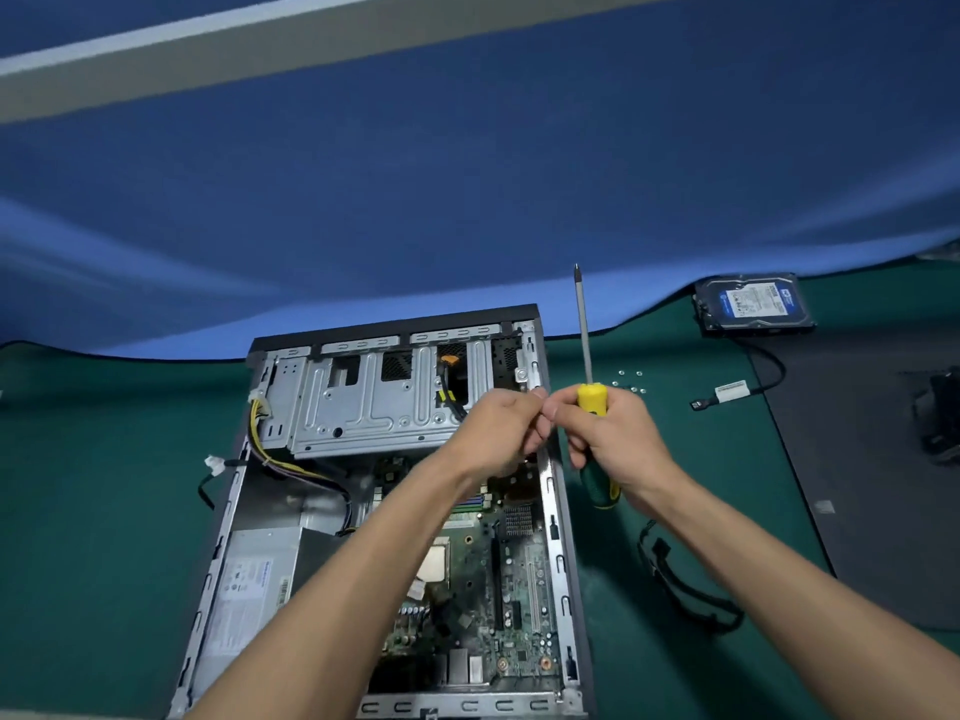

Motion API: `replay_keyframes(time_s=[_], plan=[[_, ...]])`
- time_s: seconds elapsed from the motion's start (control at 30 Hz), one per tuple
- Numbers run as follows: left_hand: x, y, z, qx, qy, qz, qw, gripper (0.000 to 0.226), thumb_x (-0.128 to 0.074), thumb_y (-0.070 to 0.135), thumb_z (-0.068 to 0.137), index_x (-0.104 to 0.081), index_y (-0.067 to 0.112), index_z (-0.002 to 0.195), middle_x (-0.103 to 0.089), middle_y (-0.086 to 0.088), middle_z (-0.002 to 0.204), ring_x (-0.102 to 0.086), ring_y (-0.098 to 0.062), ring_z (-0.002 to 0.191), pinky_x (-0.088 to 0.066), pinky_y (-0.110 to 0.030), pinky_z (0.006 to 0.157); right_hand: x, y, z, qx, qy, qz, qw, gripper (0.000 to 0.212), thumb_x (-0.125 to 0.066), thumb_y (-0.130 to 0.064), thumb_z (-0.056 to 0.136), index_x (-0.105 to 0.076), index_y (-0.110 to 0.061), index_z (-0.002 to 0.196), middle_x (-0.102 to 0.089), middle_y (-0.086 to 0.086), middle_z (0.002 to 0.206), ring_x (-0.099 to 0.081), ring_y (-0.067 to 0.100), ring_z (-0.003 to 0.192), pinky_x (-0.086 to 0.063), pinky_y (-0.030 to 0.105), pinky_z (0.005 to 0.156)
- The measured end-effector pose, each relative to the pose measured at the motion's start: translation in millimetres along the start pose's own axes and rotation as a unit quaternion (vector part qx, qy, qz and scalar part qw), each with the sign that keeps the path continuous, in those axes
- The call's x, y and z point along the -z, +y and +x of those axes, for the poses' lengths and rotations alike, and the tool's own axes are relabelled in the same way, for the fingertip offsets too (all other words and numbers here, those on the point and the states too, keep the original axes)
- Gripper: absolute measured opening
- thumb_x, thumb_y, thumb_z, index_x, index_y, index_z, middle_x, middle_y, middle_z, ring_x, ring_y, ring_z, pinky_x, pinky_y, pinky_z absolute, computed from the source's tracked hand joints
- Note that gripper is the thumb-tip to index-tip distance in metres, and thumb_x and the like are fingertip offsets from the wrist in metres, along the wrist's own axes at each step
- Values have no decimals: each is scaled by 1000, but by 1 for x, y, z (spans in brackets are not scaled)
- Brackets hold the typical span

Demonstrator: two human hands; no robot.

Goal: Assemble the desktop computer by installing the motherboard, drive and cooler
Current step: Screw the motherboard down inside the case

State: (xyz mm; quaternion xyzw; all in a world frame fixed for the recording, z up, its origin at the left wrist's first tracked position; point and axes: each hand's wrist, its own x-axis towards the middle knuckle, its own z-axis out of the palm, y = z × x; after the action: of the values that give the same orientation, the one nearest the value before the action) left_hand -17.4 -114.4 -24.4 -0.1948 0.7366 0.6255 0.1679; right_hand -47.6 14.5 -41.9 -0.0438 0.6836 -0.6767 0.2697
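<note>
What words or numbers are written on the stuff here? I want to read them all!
Nothing can be read for sure.
Black hard drive with blue-and-white label: print too small and blurred.
Grey power supply box's white sticker: lines of print, too blurred.
White tag on the black cable: too small.
Green motherboard: markings unreadable.

A green mat (104,485) is covering the work surface. A blue cloth (467,174) is hanging behind it, its lower edge draping onto the mat. A dark grey pad (857,485) is lying over the mat at the right, with a blurred black object (940,423) sitting on it at the frame's edge. A pale band (260,54) is crossing the top.
</note>
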Motion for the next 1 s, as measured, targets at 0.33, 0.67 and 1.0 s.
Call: replay_keyframes(time_s=[0.33, 0.67, 1.0], plan=[[47, -44, -42, 21, 154, -365, 918, 18, -58, 23, 90, -62, 7, 82, -62, -1, 61, -49, -6, 42, -37, -15, 36, -37, 0, -5, -78, -72, -150, 983, 6, -55, -8, 92, -55, -12, 87, -61, 3, 71, -56, 13, 51, -46, 27, 52], [83, -91, -57, 54, 167, -623, 762, 23, -43, 19, 99, -61, 4, 95, -73, -11, 87, -72, -20, 76, -55, -31, 65, -54, 0, -28, 89, -147, -579, 797, 42, -41, -67, 86, -51, -41, 118, -66, -12, 93, -59, 15, 86, -44, 32, 73], [91, -127, -71, 57, 154, -625, 763, 24, -43, 20, 99, -59, 2, 99, -73, -12, 89, -72, -21, 82, -55, -31, 68, -74, 13, -38, 89, -111, -591, 794, 42, -47, -69, 83, -57, -42, 114, -68, -13, 97, -61, 13, 89, -47, 31, 75]])
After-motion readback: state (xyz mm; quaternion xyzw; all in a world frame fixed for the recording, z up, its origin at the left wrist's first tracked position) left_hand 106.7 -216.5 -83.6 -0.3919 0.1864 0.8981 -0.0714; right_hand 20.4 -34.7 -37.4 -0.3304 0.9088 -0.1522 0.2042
